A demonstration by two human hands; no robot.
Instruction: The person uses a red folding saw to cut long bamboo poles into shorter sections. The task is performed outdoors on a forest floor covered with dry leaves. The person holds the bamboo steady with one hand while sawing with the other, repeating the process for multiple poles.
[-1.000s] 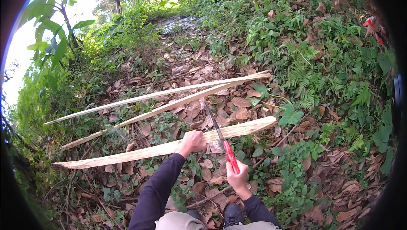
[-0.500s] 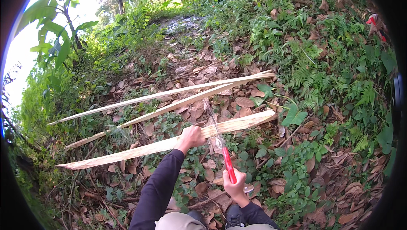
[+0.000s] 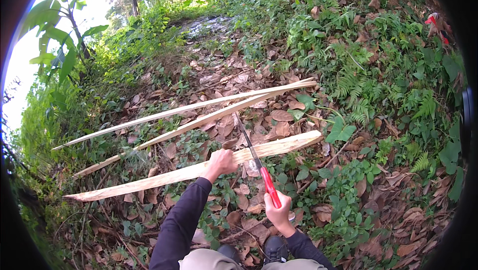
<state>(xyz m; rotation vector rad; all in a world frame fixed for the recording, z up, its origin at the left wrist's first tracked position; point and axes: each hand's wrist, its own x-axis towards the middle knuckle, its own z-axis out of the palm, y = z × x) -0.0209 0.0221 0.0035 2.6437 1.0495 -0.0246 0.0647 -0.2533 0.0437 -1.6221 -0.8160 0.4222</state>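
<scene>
A pale, rough-hewn wooden plank [image 3: 174, 176] is positioned slantwise above leaf-strewn ground, in front of the person. It is grasped near its middle by the left hand [image 3: 222, 162], with the fingers closed over it. A red-handled handsaw [image 3: 269, 183] is gripped by its handle in the clenched right hand [image 3: 279, 212]. The plank is crossed by the blade just right of the left hand; whether the wood has been cut into cannot be told. Beyond, two thin wooden strips [image 3: 184, 109] are laid on the ground, converging at their right ends. Dry leaves [image 3: 282, 115] and green undergrowth are noted around. Dark shoes [image 3: 275, 249] are seen below.
</scene>
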